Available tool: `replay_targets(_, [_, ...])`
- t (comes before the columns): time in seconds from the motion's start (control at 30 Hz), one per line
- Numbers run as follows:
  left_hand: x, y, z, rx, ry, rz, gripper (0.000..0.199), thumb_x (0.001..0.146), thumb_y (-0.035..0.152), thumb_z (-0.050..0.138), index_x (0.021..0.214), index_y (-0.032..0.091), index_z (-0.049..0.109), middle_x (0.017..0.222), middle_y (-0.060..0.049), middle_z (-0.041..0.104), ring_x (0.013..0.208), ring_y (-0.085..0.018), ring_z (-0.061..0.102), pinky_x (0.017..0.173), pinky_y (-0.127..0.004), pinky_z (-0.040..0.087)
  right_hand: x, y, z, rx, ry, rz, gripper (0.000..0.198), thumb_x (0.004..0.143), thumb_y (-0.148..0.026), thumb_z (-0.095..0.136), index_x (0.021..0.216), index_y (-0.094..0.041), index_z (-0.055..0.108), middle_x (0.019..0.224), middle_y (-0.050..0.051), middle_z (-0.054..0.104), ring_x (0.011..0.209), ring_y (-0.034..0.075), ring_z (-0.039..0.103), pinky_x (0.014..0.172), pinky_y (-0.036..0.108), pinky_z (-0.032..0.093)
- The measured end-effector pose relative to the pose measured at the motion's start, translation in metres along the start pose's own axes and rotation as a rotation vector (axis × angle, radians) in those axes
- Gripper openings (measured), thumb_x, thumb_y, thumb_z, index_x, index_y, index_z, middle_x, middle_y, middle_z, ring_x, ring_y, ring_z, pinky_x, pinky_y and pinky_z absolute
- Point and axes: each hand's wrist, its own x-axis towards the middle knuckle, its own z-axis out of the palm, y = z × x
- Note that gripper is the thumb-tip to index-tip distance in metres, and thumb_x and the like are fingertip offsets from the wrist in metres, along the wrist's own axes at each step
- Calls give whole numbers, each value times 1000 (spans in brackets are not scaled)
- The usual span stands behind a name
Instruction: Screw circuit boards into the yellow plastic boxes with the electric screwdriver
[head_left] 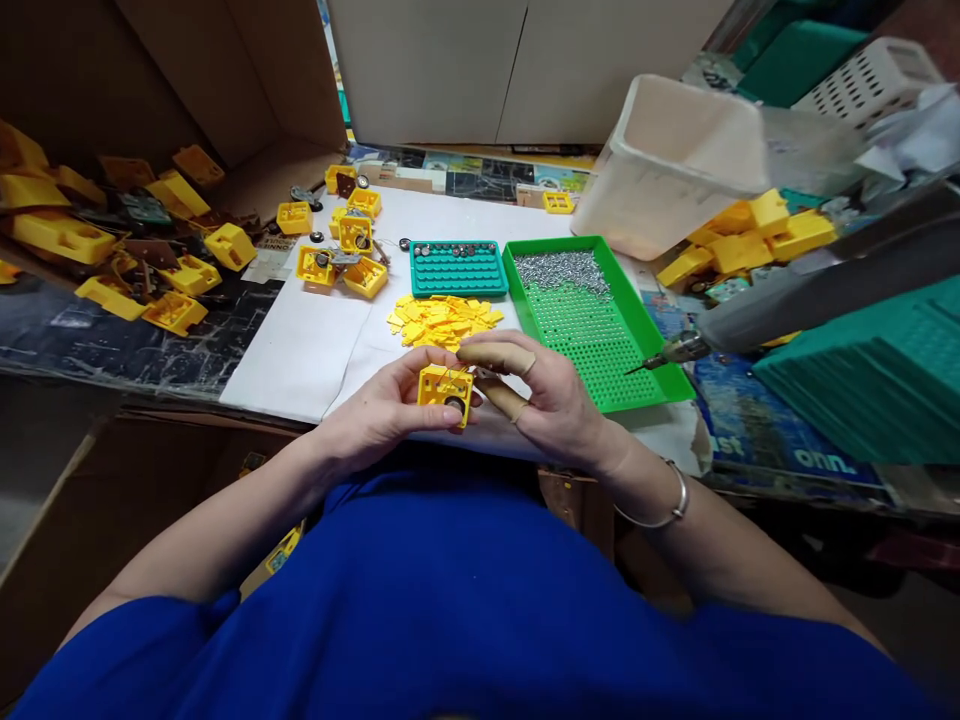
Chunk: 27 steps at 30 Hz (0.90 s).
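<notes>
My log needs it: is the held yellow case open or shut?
Open: the yellow case shows wires and a dark round part inside.

White sheet point(300, 345) bright, light diffuse. Cardboard box point(225, 70) dim inside, dark under tabletop point(142, 350). Wide-angle stretch, soft edges.

From the grip of the left hand point(382, 408): flat-piece pile point(444, 322) just beyond, parts tray point(459, 281) behind that, screw tray point(589, 345) right with screws point(564, 271) in its far end, tub point(637, 215) behind it, housing cluster point(355, 235) beyond-left.
</notes>
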Motion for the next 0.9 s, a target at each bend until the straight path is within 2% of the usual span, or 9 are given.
replay_targets(0.07, [-1, -1, 0, 87, 30, 63, 38, 73, 17, 80, 103, 22, 57, 90, 2, 66, 82, -13, 65, 78, -27, 53, 0, 0, -1, -62, 22, -12, 26, 93, -15, 55, 117, -21, 64, 111, 9, 66, 104, 17, 65, 90, 35, 57])
replay_targets(0.27, [0, -2, 1, 341, 156, 250, 32, 76, 22, 78, 101, 20, 57, 81, 3, 59, 71, -10, 59, 65, -22, 51, 0, -1, -1, -100, 92, -35, 31, 93, -13, 55, 123, -19, 59, 102, 7, 70, 91, 15, 69, 81, 30, 60])
replay_targets(0.33, [2, -2, 1, 324, 155, 243, 33, 75, 23, 78, 101, 19, 57, 81, 3, 60, 71, -10, 60, 65, -23, 53, 0, 0, -1, -84, 132, -5, 30, 90, -14, 59, 119, -19, 59, 102, 7, 71, 90, 15, 70, 80, 29, 60])
replay_targets(0.43, [5, -2, 0, 246, 140, 169, 36, 75, 26, 78, 103, 19, 57, 82, 2, 63, 73, -13, 65, 65, -26, 57, 0, 3, -1, 3, 172, 129, 28, 87, -18, 64, 114, -19, 60, 106, 7, 71, 85, 15, 70, 76, 29, 61])
replay_targets(0.57, [8, -3, 2, 194, 206, 135, 35, 74, 29, 80, 100, 19, 58, 85, 1, 64, 72, -15, 69, 59, -25, 58, -2, 2, 2, 116, 200, 240, 28, 87, -21, 66, 114, -20, 61, 98, 3, 71, 77, 14, 69, 68, 29, 62])
replay_targets(0.63, [10, -3, 3, 162, 249, 149, 34, 73, 30, 80, 97, 18, 59, 85, 2, 64, 70, -14, 69, 56, -24, 57, -4, -2, 5, 110, 226, 177, 29, 87, -19, 67, 115, -22, 60, 95, 2, 71, 75, 12, 69, 68, 27, 61])
replay_targets(0.73, [12, -2, 5, 87, 292, 169, 34, 71, 29, 81, 95, 17, 61, 89, 1, 66, 72, -13, 68, 58, -25, 58, -9, -6, 10, -25, 241, -68, 32, 86, -11, 67, 115, -22, 60, 97, 2, 73, 82, 11, 71, 75, 22, 61])
replay_targets(0.8, [12, -1, 5, 38, 281, 165, 33, 70, 26, 81, 97, 18, 63, 91, 0, 68, 78, -14, 67, 65, -25, 58, -12, -6, 12, -154, 220, -244, 34, 86, -7, 65, 118, -19, 59, 96, 5, 74, 86, 12, 71, 77, 22, 60])
replay_targets(0.9, [9, 1, 4, -41, 215, 112, 37, 70, 22, 79, 104, 18, 64, 92, -2, 71, 87, -15, 68, 79, -28, 57, -15, -4, 12, -321, 201, -386, 33, 87, -6, 63, 118, -14, 57, 92, 8, 74, 83, 15, 70, 74, 25, 61])
